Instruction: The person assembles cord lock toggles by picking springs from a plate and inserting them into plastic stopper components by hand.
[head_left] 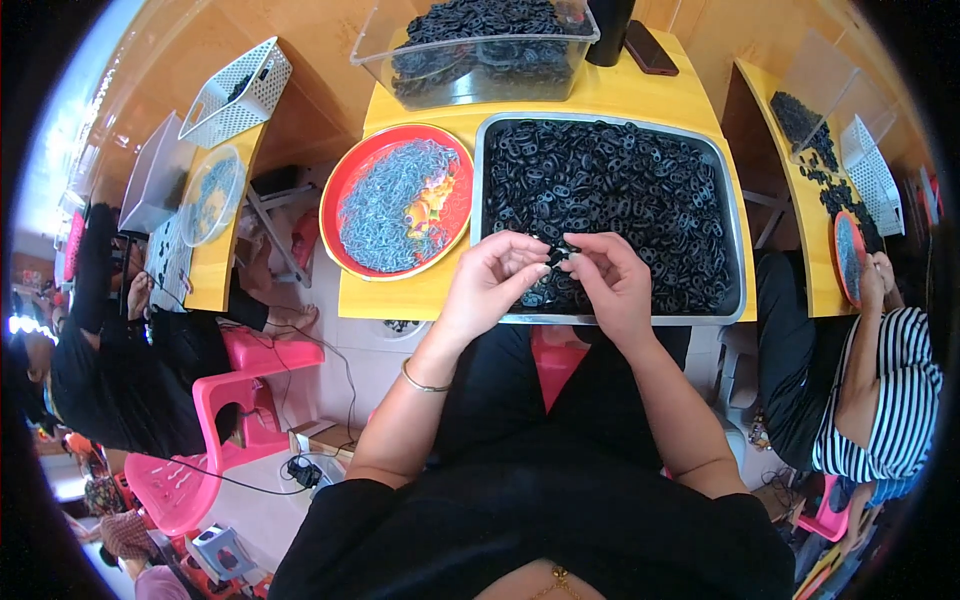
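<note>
My left hand (495, 278) and my right hand (612, 283) meet over the near edge of a metal tray (738, 200). Thumb and forefinger of each pinch a small black piece (557, 254) between them; its exact form is mostly hidden by the fingertips. The tray holds a thick layer of small black oval pieces with holes (620, 190). To its left lies a red round plate (333, 205) with a pile of small silvery metal bits (385, 205), too fine to make out singly.
A clear plastic bin (480, 95) heaped with more black pieces stands at the back of the yellow table (400, 297). Beside it are a dark cylinder (610, 35) and a phone (651, 48). People sit at yellow tables on both sides. A pink chair (215, 400) stands at left.
</note>
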